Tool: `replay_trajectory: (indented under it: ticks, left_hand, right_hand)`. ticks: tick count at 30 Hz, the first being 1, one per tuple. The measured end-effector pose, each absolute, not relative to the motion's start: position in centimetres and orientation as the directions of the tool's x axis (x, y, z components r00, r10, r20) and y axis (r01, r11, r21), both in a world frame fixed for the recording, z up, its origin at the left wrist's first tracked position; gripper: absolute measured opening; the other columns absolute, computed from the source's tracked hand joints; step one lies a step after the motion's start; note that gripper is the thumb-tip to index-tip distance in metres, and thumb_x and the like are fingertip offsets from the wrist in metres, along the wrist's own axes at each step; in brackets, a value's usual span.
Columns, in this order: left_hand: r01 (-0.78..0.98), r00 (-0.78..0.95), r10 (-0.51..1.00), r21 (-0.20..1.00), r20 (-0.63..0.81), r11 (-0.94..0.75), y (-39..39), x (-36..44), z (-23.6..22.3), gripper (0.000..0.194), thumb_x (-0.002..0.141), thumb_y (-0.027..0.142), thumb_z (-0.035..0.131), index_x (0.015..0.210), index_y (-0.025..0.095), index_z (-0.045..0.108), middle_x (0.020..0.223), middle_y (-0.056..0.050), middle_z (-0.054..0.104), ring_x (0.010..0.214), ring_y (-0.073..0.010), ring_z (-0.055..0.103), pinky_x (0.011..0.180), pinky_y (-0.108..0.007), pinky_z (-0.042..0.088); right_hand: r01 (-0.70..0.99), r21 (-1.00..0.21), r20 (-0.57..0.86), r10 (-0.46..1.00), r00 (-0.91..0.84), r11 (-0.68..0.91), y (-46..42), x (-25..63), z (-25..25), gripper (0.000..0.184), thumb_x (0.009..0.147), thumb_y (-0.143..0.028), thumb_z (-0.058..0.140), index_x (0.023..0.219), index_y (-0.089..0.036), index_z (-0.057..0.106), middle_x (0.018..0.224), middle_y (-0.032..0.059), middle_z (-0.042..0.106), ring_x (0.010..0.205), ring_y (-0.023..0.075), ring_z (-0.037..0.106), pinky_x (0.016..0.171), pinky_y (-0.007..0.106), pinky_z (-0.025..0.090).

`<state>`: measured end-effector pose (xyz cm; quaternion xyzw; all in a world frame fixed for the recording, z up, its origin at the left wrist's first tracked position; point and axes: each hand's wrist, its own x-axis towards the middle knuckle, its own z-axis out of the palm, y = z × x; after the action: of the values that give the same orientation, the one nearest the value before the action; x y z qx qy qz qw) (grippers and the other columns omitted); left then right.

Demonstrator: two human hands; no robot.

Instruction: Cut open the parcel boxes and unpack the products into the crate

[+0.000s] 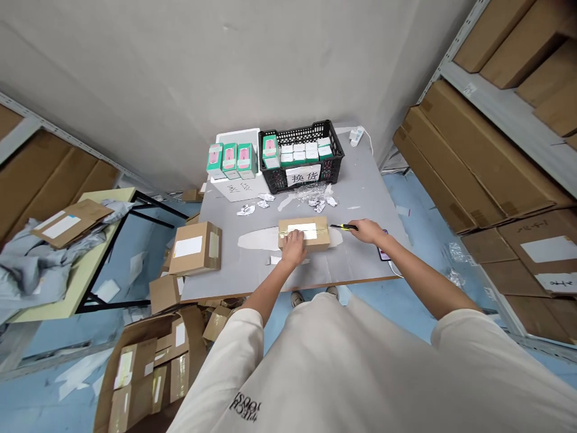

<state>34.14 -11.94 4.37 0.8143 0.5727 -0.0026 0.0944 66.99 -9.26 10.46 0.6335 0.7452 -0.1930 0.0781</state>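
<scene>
My left hand [293, 249] lies on the near edge of a taped cardboard box [312, 233], its fingers spread on the top beside a white label. My right hand [363, 231] is shut around a yellow-and-black utility knife [343, 227], whose tip points left towards the box's right end and stays a little apart from it. The box sits on a grey table [365, 198]. A phone [383, 253] lies partly hidden just beyond my right hand, at the table's edge.
A black plastic crate [302, 156] of small boxes and green-and-pink boxes [230, 160] stand at the far edge, with crumpled paper [256, 204] and plastic wrap [311, 195] nearby. Another cardboard box [195, 248] sits at the left. Shelves of cartons [478, 162] line the right.
</scene>
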Motion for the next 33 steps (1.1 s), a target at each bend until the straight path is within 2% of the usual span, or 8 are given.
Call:
replay_trajectory:
  ticks: [4, 10, 14, 17, 23, 27, 30, 33]
  left_hand:
    - [0.889, 0.455, 0.871, 0.151, -0.186, -0.432, -8.9, 36.4, 4.3, 0.065, 0.085, 0.041, 0.071, 0.141, 0.019, 0.047, 0.143, -0.016, 0.052, 0.133, -0.0343, 0.049, 0.115, -0.047, 0.033]
    - [0.875, 0.484, 0.844, 0.120, -0.229, -0.469, -7.4, 36.8, 3.5, 0.063, 0.082, 0.043, 0.076, 0.135, 0.020, 0.052, 0.135, -0.015, 0.058, 0.127, -0.0329, 0.057, 0.123, -0.049, 0.024]
    - [0.888, 0.461, 0.862, 0.119, -0.213, -0.445, -8.0, 36.7, 3.2, 0.069, 0.083, 0.039, 0.075, 0.144, 0.022, 0.045, 0.139, -0.015, 0.056, 0.132, -0.0317, 0.055, 0.125, -0.048, 0.021]
    - [0.893, 0.450, 0.871, 0.131, -0.198, -0.431, -8.4, 36.8, 3.1, 0.073, 0.082, 0.037, 0.077, 0.145, 0.018, 0.044, 0.138, -0.017, 0.055, 0.132, -0.0313, 0.054, 0.126, -0.046, 0.020]
    - [0.892, 0.446, 0.883, 0.156, -0.148, -0.424, -9.3, 36.6, 2.9, 0.068, 0.083, 0.035, 0.076, 0.143, 0.020, 0.047, 0.136, -0.015, 0.055, 0.122, -0.0301, 0.061, 0.126, -0.048, 0.019]
    - [0.896, 0.438, 0.890, 0.144, -0.126, -0.420, -9.7, 36.5, 2.8, 0.070, 0.083, 0.036, 0.077, 0.143, 0.018, 0.047, 0.134, -0.015, 0.056, 0.117, -0.0298, 0.064, 0.127, -0.048, 0.019]
    - [0.896, 0.438, 0.892, 0.143, -0.112, -0.421, -9.8, 36.4, 2.6, 0.069, 0.083, 0.037, 0.077, 0.143, 0.022, 0.046, 0.135, -0.013, 0.057, 0.118, -0.0296, 0.064, 0.127, -0.049, 0.021]
    - [0.894, 0.439, 0.893, 0.150, -0.104, -0.422, -9.8, 36.3, 2.5, 0.068, 0.084, 0.038, 0.077, 0.143, 0.023, 0.046, 0.135, -0.012, 0.057, 0.116, -0.0297, 0.065, 0.127, -0.050, 0.021]
  right_hand:
    - [0.950, -0.299, -0.336, 0.923, -0.189, 0.086, -10.0, 67.1, 9.8, 0.038, 0.100, -0.039, 0.048, 0.128, -0.028, 0.071, 0.111, 0.0080, 0.077, 0.098, 0.0264, 0.069, 0.070, 0.028, 0.042]
    - [0.930, -0.365, -0.343, 0.924, -0.172, 0.038, -10.2, 67.7, 8.9, 0.037, 0.099, -0.042, 0.052, 0.128, -0.027, 0.070, 0.108, 0.0082, 0.077, 0.094, 0.0254, 0.069, 0.068, 0.027, 0.040]
    - [0.932, -0.357, -0.344, 0.920, -0.187, 0.056, -9.6, 67.7, 8.4, 0.040, 0.100, -0.042, 0.051, 0.130, -0.024, 0.068, 0.106, 0.0097, 0.077, 0.091, 0.0252, 0.068, 0.067, 0.027, 0.040]
    - [0.933, -0.335, -0.344, 0.905, -0.252, 0.133, -8.7, 67.5, 8.3, 0.037, 0.100, -0.042, 0.050, 0.127, -0.025, 0.069, 0.104, 0.0093, 0.077, 0.090, 0.0249, 0.068, 0.066, 0.028, 0.039]
    - [0.934, -0.199, -0.381, 0.855, -0.353, 0.297, -5.7, 66.1, 8.2, 0.032, 0.100, -0.036, 0.050, 0.120, -0.026, 0.073, 0.116, 0.0104, 0.076, 0.100, 0.0265, 0.068, 0.075, 0.030, 0.043]
    - [0.903, -0.128, -0.425, 0.800, -0.424, 0.410, -3.3, 64.6, 8.5, 0.030, 0.098, -0.031, 0.052, 0.116, -0.025, 0.075, 0.113, 0.0123, 0.076, 0.103, 0.0279, 0.068, 0.081, 0.032, 0.043]
    - [0.908, -0.135, -0.468, 0.782, -0.411, 0.397, -2.4, 64.0, 8.5, 0.030, 0.096, -0.031, 0.054, 0.116, -0.025, 0.075, 0.111, 0.0119, 0.076, 0.099, 0.0270, 0.068, 0.078, 0.032, 0.043]
    - [0.922, -0.246, -0.509, 0.770, -0.385, 0.298, -2.4, 64.6, 7.9, 0.028, 0.092, -0.035, 0.060, 0.111, -0.025, 0.077, 0.103, 0.0087, 0.077, 0.091, 0.0238, 0.068, 0.072, 0.029, 0.043]
